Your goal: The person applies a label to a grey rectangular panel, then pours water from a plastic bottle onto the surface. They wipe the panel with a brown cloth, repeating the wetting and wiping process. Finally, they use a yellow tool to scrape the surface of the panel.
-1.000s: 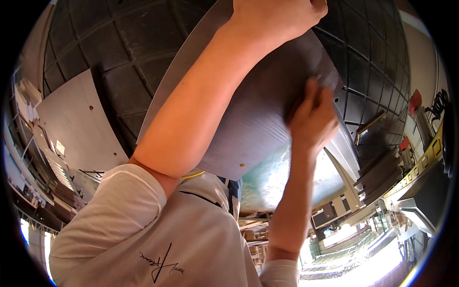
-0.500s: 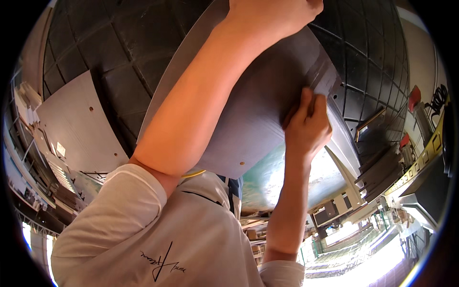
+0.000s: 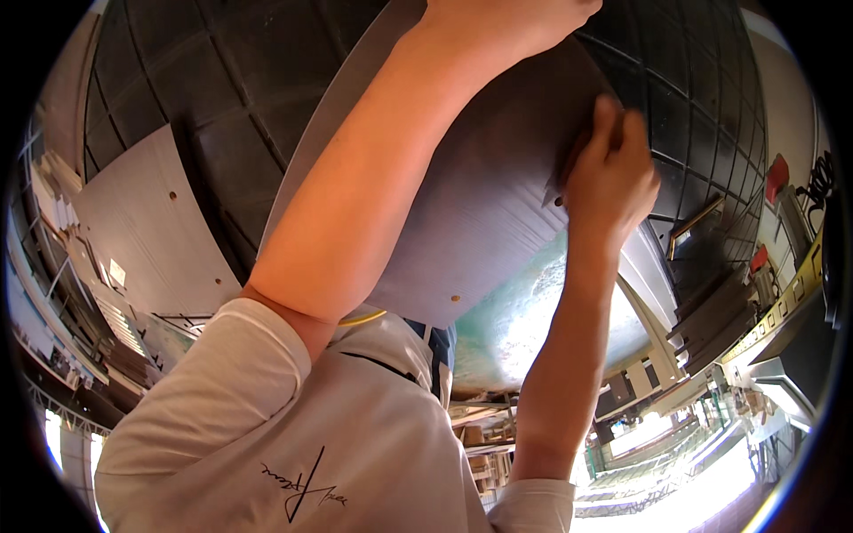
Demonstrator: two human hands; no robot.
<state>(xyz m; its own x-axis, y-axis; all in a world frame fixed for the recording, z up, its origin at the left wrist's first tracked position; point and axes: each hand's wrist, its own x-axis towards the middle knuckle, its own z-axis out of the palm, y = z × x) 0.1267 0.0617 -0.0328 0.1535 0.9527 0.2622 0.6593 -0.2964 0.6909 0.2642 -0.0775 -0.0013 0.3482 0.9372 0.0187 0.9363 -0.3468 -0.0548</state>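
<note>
A large grey-brown panel [image 3: 480, 213] with small holes near its lower and right edges lies before me. My left forearm reaches across it to the far side. There my left hand [image 3: 524, 22] is at the panel's far end, its fingers mostly cut off by the picture's top edge. By the panel's right edge is my right hand [image 3: 615, 173], fingers curled and closed. A dark patch shows under those fingers; what they hold, if anything, is hidden.
Another grey panel [image 3: 138, 226] with small holes lies to the left. Beneath both spreads a black surface [image 3: 231, 71] marked in squares. A shiny green-blue surface [image 3: 511, 333] shows near me. At the right stands yellow equipment [image 3: 782, 306] with black coiled cable [image 3: 816, 182].
My right hand has moved away from me and to the right along the panel's edge. My left hand stays at the far end.
</note>
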